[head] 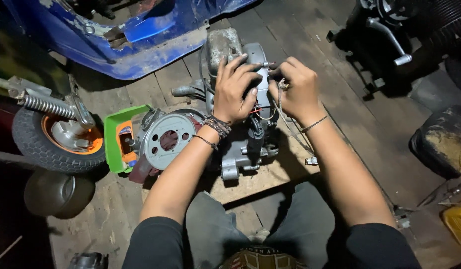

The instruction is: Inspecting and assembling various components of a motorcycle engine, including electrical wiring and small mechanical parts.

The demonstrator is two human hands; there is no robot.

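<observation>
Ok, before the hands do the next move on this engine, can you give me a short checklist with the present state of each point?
1. Left hand steadies the grey scooter engine from above: ok.
2. Right hand pinches a small metal part at the engine top: ok; what the part is, cannot tell.
3. Thin wires hang loose under the right hand and could snag: not ok.
4. Engine sits flat on the wooden floor: cannot tell.
5. Green tray touches the engine's round plate side: ok.
6. Light on the work spot: ok.
</observation>
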